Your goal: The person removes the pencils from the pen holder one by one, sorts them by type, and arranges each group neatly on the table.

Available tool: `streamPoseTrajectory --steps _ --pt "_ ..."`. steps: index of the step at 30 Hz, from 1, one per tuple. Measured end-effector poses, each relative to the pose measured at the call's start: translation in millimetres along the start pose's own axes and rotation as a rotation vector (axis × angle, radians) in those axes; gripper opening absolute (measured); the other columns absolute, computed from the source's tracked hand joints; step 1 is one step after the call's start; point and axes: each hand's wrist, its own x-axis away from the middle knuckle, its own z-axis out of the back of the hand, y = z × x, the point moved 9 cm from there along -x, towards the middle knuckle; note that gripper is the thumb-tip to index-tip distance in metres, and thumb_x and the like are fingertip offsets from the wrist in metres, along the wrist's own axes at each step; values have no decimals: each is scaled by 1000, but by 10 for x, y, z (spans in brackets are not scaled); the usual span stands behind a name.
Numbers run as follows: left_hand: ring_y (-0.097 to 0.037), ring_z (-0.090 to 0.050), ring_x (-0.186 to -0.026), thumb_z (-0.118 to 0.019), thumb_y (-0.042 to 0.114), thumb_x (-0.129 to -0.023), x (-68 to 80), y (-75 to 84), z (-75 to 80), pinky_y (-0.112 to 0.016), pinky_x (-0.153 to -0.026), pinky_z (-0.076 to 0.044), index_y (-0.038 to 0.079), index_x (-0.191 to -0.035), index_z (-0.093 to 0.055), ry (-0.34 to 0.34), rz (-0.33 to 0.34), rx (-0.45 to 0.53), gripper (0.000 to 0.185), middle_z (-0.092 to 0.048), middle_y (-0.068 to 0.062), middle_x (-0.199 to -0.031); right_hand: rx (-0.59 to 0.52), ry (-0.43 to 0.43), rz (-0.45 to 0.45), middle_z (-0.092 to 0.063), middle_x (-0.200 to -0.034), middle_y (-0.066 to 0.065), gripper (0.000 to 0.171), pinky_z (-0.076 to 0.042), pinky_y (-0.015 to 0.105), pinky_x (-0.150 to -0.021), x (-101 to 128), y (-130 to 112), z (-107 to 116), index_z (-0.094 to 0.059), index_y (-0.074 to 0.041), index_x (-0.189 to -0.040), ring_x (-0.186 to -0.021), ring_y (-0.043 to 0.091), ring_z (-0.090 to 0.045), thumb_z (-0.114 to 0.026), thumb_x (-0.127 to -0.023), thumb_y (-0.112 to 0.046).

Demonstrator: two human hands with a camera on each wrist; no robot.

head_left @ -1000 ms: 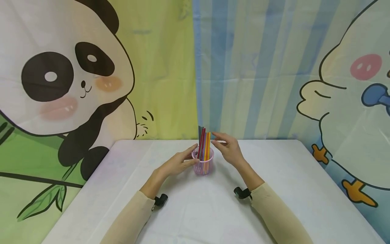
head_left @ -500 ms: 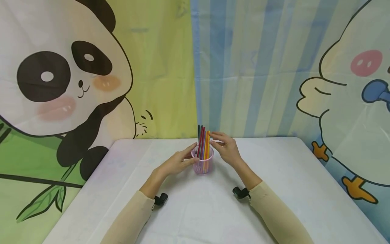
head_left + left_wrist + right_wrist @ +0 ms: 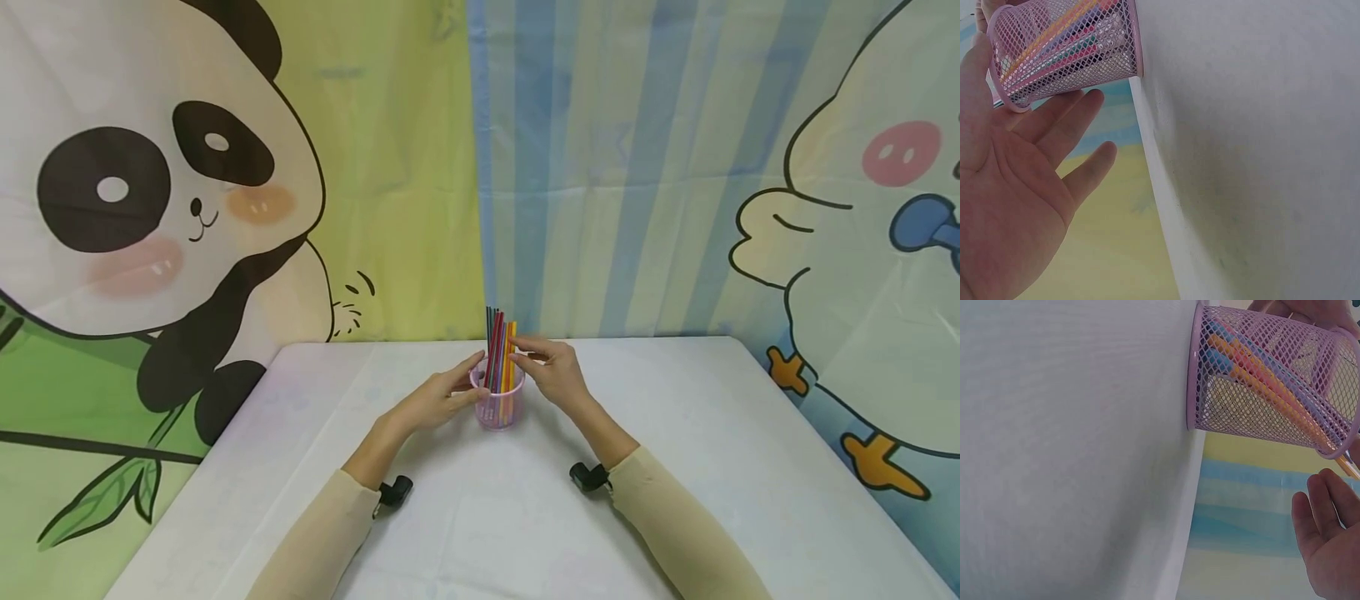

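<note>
A pink mesh pen cup (image 3: 498, 408) stands upright on the table, filled with slim coloured pencils (image 3: 495, 350) in dark, red, purple and yellow. My left hand (image 3: 435, 402) holds the cup's left side near the rim, thumb in front and fingers behind; in the left wrist view its lower fingers (image 3: 1066, 128) stretch beneath the cup. My right hand (image 3: 558, 371) is at the cup's right, index and thumb tips reaching the yellow pencils with a gap between those tips. In the right wrist view its other fingers (image 3: 1322, 509) are fairly straight, while index and thumb are out of sight.
A white-covered table (image 3: 480, 517) carries the cup near its back edge. Behind it hangs a printed backdrop (image 3: 390, 167) with a panda and a white cartoon bird. Each wrist wears a small black camera (image 3: 396, 492).
My right hand has moved slightly left, so its fingertips now overlap the yellow pencils instead of hovering beside them. My left hand stays on the cup. The head view has shifted slightly.
</note>
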Motion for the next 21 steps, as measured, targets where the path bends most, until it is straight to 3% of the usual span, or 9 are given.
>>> streamPoseTrajectory --steps 5,11,13,16,21 --pt "-23 -59 -138 -54 56 -104 14 3 -4 -48 -119 -44 39 -167 -15 -1 8 8 76 -58 -12 -151 9 -30 -14 -73 -119 28 26 -59 59 -94 54 -219 -10 -72 9 -121 -111 46 -71 -70 -96 3" --pt "-24 -58 -138 -54 55 -104 13 8 -6 -50 -119 -44 32 -168 -16 -2 -3 10 78 -58 -13 -151 44 -33 -9 -76 -113 25 24 -62 27 -80 72 -284 -15 -74 8 -119 -99 42 -75 -71 -95 3" --pt "-24 -59 -138 -54 55 -104 8 5 -1 -49 -119 -44 34 -168 -16 -1 -4 12 77 -57 -13 -152 49 -27 6 -76 -111 26 23 -61 23 -79 67 -292 -13 -74 9 -117 -97 42 -75 -71 -95 4" --pt "-22 -59 -138 -54 56 -104 2 -2 6 -48 -119 -44 39 -167 -15 -1 3 19 76 -56 -11 -153 50 -20 28 -76 -111 26 23 -64 33 -83 62 -310 -5 -74 10 -116 -96 42 -76 -71 -94 7" --pt "-24 -59 -138 -54 55 -104 0 2 2 -50 -119 -44 29 -168 -16 -5 -4 15 79 -57 -13 -152 33 -15 30 -75 -112 28 23 -62 52 -87 45 -234 -7 -74 10 -115 -97 43 -76 -70 -93 10"
